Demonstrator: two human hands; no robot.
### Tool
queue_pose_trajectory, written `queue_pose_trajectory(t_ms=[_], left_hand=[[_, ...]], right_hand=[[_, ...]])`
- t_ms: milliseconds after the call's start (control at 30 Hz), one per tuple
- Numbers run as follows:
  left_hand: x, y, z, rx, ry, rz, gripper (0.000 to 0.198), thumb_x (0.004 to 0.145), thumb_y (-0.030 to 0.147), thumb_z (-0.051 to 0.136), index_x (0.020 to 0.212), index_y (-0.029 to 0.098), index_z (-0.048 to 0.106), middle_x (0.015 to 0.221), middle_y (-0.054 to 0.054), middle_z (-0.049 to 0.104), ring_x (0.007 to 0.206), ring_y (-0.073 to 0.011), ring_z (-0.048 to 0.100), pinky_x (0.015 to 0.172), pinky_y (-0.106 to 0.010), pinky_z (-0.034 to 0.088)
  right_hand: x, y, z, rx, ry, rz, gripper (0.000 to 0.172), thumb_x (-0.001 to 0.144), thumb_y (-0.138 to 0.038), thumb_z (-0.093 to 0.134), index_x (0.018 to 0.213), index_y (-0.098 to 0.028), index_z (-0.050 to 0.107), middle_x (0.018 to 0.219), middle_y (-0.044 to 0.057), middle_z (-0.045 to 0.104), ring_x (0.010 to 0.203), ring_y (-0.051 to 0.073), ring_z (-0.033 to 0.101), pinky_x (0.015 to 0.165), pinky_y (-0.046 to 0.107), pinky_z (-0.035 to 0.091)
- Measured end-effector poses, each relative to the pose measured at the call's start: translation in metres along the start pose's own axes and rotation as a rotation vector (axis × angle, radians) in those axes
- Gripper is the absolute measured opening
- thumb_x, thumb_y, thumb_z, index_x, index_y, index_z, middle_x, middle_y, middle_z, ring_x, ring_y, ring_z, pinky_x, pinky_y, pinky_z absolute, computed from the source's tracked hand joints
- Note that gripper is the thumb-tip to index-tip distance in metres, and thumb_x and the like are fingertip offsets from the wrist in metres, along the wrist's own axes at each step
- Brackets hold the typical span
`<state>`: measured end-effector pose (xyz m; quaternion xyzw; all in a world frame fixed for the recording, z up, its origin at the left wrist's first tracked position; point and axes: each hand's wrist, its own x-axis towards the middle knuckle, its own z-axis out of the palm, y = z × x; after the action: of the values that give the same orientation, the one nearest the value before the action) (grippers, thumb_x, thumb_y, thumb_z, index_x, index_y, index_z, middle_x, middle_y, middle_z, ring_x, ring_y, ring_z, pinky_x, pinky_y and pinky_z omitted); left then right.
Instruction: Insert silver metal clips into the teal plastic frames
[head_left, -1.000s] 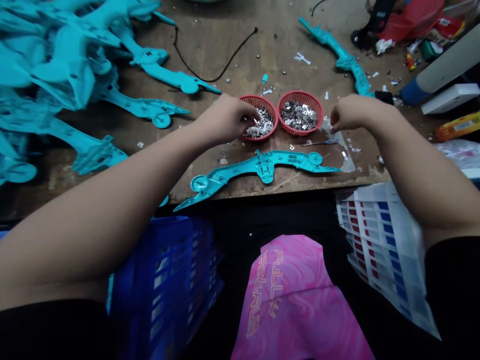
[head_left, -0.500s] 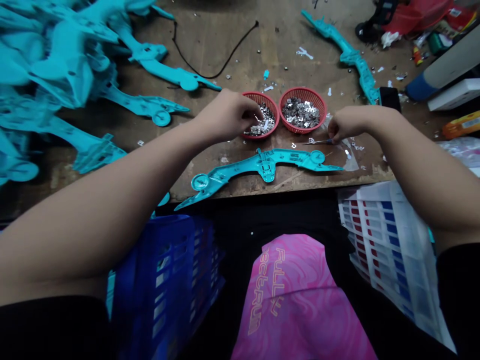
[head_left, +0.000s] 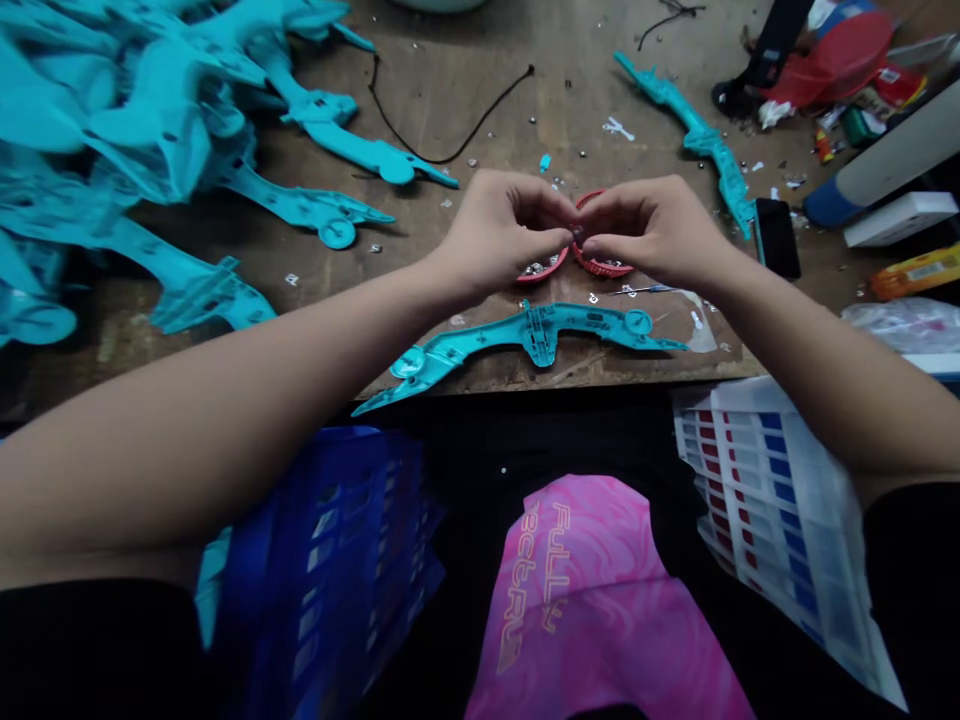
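Observation:
My left hand (head_left: pixel 510 230) and my right hand (head_left: pixel 660 225) meet fingertip to fingertip above two red baskets. Both are closed in a pinch on a tiny metal piece (head_left: pixel 577 232), mostly hidden by the fingers. Beneath them show the rims of the left basket (head_left: pixel 551 270) and the right basket (head_left: pixel 600 268), which hold small metal parts. A turquoise bow-shaped plastic part (head_left: pixel 538 330) lies in front of the hands, along the table edge. Below my right hand, a thin pointed tool (head_left: pixel 649 289) rests on the table.
Turquoise plastic parts (head_left: pixel 150 130) are heaped at the left. Another such part (head_left: pixel 697 130) lies at the back right, beside a phone (head_left: pixel 777 238). A black cord (head_left: pixel 450 160) crosses the wooden table. Below the edge stand a blue crate (head_left: pixel 315 560) and a white basket (head_left: pixel 780 500).
My left hand has come up out of the left basket. My right hand has let go of the thin tool and moved left to meet it over the baskets. The view has shifted slightly.

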<state>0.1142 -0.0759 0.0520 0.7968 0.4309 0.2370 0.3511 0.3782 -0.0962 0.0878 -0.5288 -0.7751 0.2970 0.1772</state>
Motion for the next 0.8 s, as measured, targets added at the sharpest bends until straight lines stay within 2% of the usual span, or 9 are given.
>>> queue_pose_trajectory(t_ms=[167, 300, 433, 533, 600, 667, 800], left_hand=[[-0.008, 0.008, 0.012, -0.012, 0.047, 0.015, 0.054, 0.123, 0.057, 0.065, 0.163, 0.025, 0.08, 0.142, -0.012, 0.096, 0.136, -0.0329, 0.087, 0.116, -0.059, 0.075], [-0.01, 0.004, 0.017, 0.051, 0.049, 0.062, 0.052, 0.124, 0.06, 0.063, 0.162, 0.028, 0.08, 0.152, -0.014, 0.093, 0.139, -0.0366, 0.089, 0.114, -0.057, 0.075], [-0.012, 0.003, 0.021, 0.144, -0.029, 0.097, 0.055, 0.123, 0.055, 0.07, 0.171, 0.027, 0.074, 0.155, -0.015, 0.091, 0.14, -0.0355, 0.088, 0.117, -0.056, 0.074], [-0.014, -0.002, 0.023, 0.15, -0.042, 0.099, 0.046, 0.123, 0.041, 0.067, 0.164, 0.024, 0.079, 0.145, -0.013, 0.094, 0.132, -0.032, 0.09, 0.118, -0.054, 0.074], [-0.014, -0.008, 0.025, 0.17, -0.088, 0.133, 0.04, 0.121, 0.034, 0.067, 0.154, 0.022, 0.087, 0.135, -0.013, 0.095, 0.129, -0.0328, 0.091, 0.12, -0.053, 0.073], [-0.014, -0.017, 0.03, 0.217, -0.21, 0.219, 0.037, 0.118, 0.03, 0.072, 0.149, 0.022, 0.092, 0.135, -0.013, 0.096, 0.133, -0.0347, 0.091, 0.127, -0.054, 0.07], [-0.014, -0.034, 0.047, 0.348, -0.434, 0.405, 0.044, 0.114, 0.027, 0.083, 0.156, 0.02, 0.093, 0.171, -0.021, 0.086, 0.161, -0.041, 0.081, 0.143, -0.059, 0.06]], right_hand=[[0.003, -0.001, 0.017, -0.02, 0.077, 0.057, 0.044, 0.112, -0.055, 0.091, 0.146, -0.029, 0.101, 0.133, 0.014, 0.097, 0.134, 0.044, 0.089, 0.112, 0.058, 0.077], [0.006, 0.004, 0.019, -0.05, 0.049, 0.024, 0.039, 0.114, -0.049, 0.087, 0.143, -0.026, 0.101, 0.13, 0.015, 0.097, 0.13, 0.042, 0.09, 0.112, 0.056, 0.076], [0.004, 0.003, 0.019, -0.006, 0.061, 0.033, 0.027, 0.111, -0.031, 0.082, 0.133, -0.025, 0.097, 0.132, 0.013, 0.096, 0.126, 0.039, 0.091, 0.11, 0.052, 0.076], [0.003, 0.008, 0.013, 0.053, 0.053, 0.002, 0.019, 0.104, -0.016, 0.078, 0.115, -0.024, 0.093, 0.125, 0.013, 0.097, 0.117, 0.035, 0.091, 0.106, 0.047, 0.075], [0.005, 0.017, 0.008, -0.026, -0.045, -0.01, 0.017, 0.103, -0.019, 0.082, 0.113, -0.023, 0.094, 0.117, 0.013, 0.096, 0.113, 0.034, 0.09, 0.103, 0.045, 0.072], [0.009, 0.03, 0.005, -0.152, -0.208, -0.035, 0.02, 0.105, -0.028, 0.086, 0.12, -0.022, 0.099, 0.115, 0.012, 0.096, 0.11, 0.034, 0.088, 0.102, 0.045, 0.069], [0.02, 0.059, 0.011, -0.281, -0.463, -0.185, 0.025, 0.11, -0.036, 0.086, 0.125, -0.025, 0.104, 0.121, 0.01, 0.097, 0.111, 0.031, 0.086, 0.104, 0.042, 0.063]])
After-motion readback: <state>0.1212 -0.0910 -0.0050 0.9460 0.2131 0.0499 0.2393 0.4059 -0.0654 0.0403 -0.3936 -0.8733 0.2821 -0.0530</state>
